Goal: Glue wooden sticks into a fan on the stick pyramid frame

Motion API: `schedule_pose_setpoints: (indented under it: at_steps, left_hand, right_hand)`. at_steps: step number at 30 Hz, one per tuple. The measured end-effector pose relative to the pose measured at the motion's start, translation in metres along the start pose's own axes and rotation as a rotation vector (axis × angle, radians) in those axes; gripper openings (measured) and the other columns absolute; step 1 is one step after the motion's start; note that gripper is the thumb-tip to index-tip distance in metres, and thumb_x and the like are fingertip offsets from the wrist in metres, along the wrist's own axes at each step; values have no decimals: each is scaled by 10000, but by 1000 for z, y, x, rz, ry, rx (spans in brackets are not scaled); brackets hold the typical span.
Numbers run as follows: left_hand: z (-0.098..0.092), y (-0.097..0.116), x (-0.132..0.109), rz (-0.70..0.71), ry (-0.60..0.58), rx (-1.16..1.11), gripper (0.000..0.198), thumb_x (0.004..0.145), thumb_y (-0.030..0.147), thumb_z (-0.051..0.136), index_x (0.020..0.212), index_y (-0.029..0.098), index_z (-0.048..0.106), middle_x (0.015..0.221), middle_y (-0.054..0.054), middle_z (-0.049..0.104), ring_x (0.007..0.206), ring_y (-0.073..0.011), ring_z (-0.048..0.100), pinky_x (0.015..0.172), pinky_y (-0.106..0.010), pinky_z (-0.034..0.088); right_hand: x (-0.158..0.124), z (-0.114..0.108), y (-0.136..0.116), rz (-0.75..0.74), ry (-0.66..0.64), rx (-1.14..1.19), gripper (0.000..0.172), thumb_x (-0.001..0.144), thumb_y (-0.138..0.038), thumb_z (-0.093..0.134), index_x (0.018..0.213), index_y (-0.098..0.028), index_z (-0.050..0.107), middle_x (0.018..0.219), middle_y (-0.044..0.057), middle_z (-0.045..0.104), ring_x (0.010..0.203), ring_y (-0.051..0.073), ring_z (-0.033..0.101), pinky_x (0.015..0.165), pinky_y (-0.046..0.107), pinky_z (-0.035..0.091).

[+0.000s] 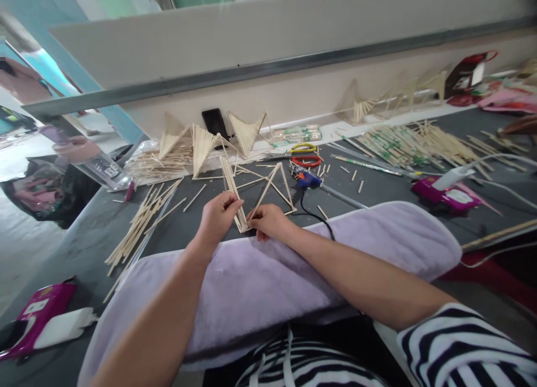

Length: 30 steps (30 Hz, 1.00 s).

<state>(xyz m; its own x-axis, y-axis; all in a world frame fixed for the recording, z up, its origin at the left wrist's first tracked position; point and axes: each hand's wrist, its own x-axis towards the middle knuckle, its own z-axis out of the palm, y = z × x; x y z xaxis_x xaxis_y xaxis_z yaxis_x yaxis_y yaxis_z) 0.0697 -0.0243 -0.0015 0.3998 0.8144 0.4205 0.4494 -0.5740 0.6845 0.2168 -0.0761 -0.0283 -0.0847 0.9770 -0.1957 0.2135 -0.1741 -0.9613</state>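
Observation:
A frame of thin wooden sticks (272, 181) stands on the dark table in front of me, with a row of sticks laid side by side on its left part. My left hand (221, 212) is closed, thumb and fingers pinching that row near its middle. Close to the lower corner, my right hand (268, 220) is closed too, its fingertips pressed at the sticks; whether a separate stick is between them is hidden. Just right of the frame lies a blue hot glue gun (308, 179), a clear glue stick running out behind it. Red-handled scissors (306, 161) and yellow-handled scissors (304, 148) lie beyond.
Loose sticks (145, 222) lie at left, near a water bottle (90, 160). More sticks (394, 146) spread at right. Finished-looking stick models (247, 132) and a phone (215, 125) stand along the wall. A lilac cloth (268, 286) covers the near edge. Another person's hand (520, 125) shows far right.

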Motion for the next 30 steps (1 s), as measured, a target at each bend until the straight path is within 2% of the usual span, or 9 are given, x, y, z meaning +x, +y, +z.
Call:
schedule_pose_setpoints:
  at_steps: [5, 8, 14, 22, 30]
  left_hand:
    - [2, -2, 0, 39, 6, 99, 155, 798, 300, 540, 695, 187, 567, 611, 32, 505, 567, -96, 429, 567, -211, 326]
    - [3, -2, 0, 56, 44, 157, 98, 789, 293, 554, 797, 196, 564, 634, 37, 521, 580, -97, 464, 594, -212, 354]
    - [7, 0, -1, 0, 80, 121, 325, 773, 250, 563, 1071, 209, 440, 564, 85, 514, 529, -99, 494, 604, -218, 384]
    - [8, 1, -1, -54, 118, 85, 323, 778, 275, 557, 1054, 198, 408, 551, 89, 541, 506, -96, 494, 591, -219, 381]
    - [11, 2, 0, -122, 126, 67, 378, 735, 292, 597, 1042, 201, 396, 529, 97, 520, 497, -103, 495, 582, -225, 375]
  right_hand:
    - [1, 5, 1, 2, 63, -38, 25, 737, -163, 565, 717, -178, 563, 349, -66, 483, 310, 117, 493, 294, 185, 357]
    - [3, 7, 4, -29, 91, -54, 28, 736, -168, 574, 763, -176, 574, 393, -69, 493, 334, 114, 518, 300, 174, 354]
    - [3, 9, 5, -46, 133, -116, 39, 758, -186, 563, 786, -172, 587, 426, -66, 498, 337, 98, 515, 310, 160, 344]
    - [-3, 9, -6, -22, 144, -141, 33, 746, -159, 560, 751, -171, 590, 420, -69, 488, 321, 87, 476, 316, 166, 341]
    - [-2, 8, -4, -23, 171, -105, 26, 728, -147, 581, 729, -172, 581, 455, -71, 502, 312, 73, 464, 306, 161, 330]
